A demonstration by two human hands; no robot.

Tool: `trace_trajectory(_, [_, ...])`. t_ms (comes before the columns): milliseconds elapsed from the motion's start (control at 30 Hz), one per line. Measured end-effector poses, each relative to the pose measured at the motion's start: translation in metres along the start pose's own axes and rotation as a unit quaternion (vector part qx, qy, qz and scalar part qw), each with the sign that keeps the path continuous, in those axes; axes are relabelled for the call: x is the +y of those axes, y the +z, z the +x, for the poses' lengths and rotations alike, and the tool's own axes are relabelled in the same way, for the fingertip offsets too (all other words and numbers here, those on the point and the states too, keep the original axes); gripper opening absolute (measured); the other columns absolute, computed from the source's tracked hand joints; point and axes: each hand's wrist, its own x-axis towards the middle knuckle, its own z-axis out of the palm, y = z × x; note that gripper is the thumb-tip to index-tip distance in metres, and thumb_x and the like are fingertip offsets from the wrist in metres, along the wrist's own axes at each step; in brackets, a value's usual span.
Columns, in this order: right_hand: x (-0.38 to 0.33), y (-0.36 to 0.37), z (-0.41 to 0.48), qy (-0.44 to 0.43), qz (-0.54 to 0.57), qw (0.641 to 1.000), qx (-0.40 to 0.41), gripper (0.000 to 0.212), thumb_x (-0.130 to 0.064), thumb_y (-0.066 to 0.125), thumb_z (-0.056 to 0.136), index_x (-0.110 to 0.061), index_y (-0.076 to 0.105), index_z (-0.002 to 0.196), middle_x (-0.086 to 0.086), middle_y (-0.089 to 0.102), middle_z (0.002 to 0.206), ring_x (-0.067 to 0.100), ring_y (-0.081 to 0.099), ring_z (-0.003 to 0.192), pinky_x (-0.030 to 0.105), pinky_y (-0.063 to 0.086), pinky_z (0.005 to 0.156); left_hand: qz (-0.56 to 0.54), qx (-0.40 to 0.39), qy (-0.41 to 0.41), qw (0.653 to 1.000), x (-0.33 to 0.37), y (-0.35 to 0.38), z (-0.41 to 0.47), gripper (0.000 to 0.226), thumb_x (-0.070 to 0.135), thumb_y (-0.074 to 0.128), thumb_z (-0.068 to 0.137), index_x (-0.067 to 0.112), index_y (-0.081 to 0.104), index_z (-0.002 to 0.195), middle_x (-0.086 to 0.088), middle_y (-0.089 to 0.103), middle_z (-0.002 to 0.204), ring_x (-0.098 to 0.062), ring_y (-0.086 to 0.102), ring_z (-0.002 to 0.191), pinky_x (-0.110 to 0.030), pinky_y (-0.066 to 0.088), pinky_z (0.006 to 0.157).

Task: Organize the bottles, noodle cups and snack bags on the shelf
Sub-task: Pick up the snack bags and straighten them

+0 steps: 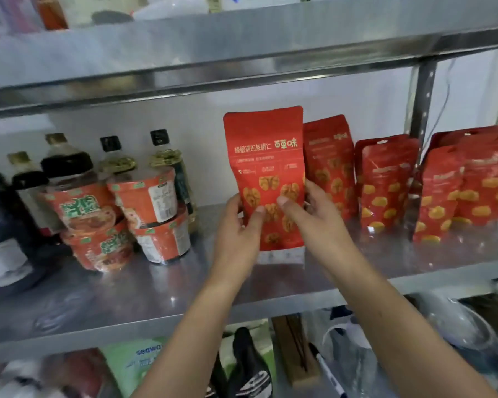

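1. A red, flat-bottomed foil snack bag printed with walnut halves (266, 168) is held upright over the middle of the steel shelf (156, 288), at the left end of the row of bags. Whether its base touches the metal cannot be told.
2. The bag is grasped on both lower edges: the left hand (236, 225) pinches it with thumb in front, and the right hand (314, 214) does the same.
3. Gold writing on it is read as "蜂蜜琥珀核桃仁" and the brand "百草味".
4. Just to its right, matching red snack bags (385, 182) are lined up, the farthest ones leaning; their print is too blurred to read.
5. To the left, four orange noodle cups (144, 196) are stacked in tilted pairs; large green characters are seen but not made out.
6. Behind them, dark sauce bottles (66, 162) and pale oil bottles (164, 150) are grouped.
7. The sorting is judged nearly done: this bag is unplaced, and the cups could be straightened.
8. Below, "seawa" is legible on a green packet (144, 360).
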Motion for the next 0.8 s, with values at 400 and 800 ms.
trace_trajectory(400, [0.035,0.048,-0.019,0.078,0.077,0.994,0.011,0.074,-0.024,0.074,0.088,-0.029,0.031,0.148,-0.009,0.062,0.125,-0.007,0.067,0.098,0.018,0.057,0.071,-0.060,-0.005,-0.076,0.995,-0.031,-0.078,0.000,0.076,0.049,0.076,0.072,0.032,0.038,0.135,0.012,0.058,0.129,0.000,0.061,0.114,-0.018,0.053,0.083])
trace_trajectory(800, [0.021,0.077,-0.012,0.070,0.056,0.996,-0.024,0.029,-0.029,0.075,0.088,-0.027,0.063,0.115,-0.008,0.077,0.102,0.013,0.075,0.091,0.033,0.061,0.078,-0.171,-0.008,-0.123,0.977,-0.022,-0.074,0.020,0.020,0.025,0.076,0.087,0.022,0.069,0.105,-0.003,0.078,0.101,-0.020,0.075,0.092,-0.040,0.061,0.083])
